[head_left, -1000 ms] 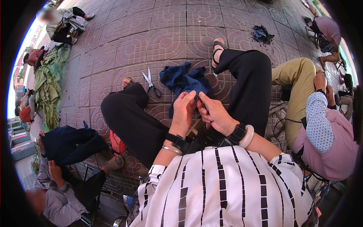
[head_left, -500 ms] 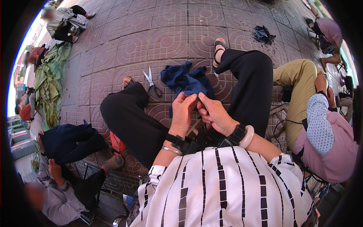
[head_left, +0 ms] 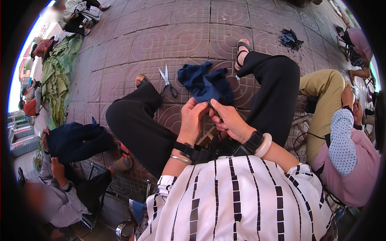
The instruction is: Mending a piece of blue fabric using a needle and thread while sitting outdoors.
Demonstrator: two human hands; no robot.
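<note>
Between my knees a dark blue cloth [head_left: 208, 82] lies bunched, part of it drawn up to my fingertips. My left hand [head_left: 190, 119] is closed, thumb and fingers pinching the cloth's near edge. Close beside it, my right hand [head_left: 234, 125] is closed on a thin dark object [head_left: 216, 112], too small to name, which touches or nearly touches the cloth. The two thumbs almost meet. A pair of scissors [head_left: 167, 83] with dark handles rests on the paving left of the cloth, blades pointing away and slightly apart.
My black-trousered legs flank the cloth. At left, a person holds dark blue fabric [head_left: 80, 140]; at right sits a person in khaki trousers [head_left: 317, 90]. Green leaves [head_left: 56, 80] lie along the far left. Dark scraps [head_left: 290, 39] lie on the tiled paving [head_left: 152, 44] ahead.
The view has shifted slightly, so the paving, cloth and scissors sit a little farther right. My hands keep nearly the same pinching pose, and the dark object's angle differs slightly.
</note>
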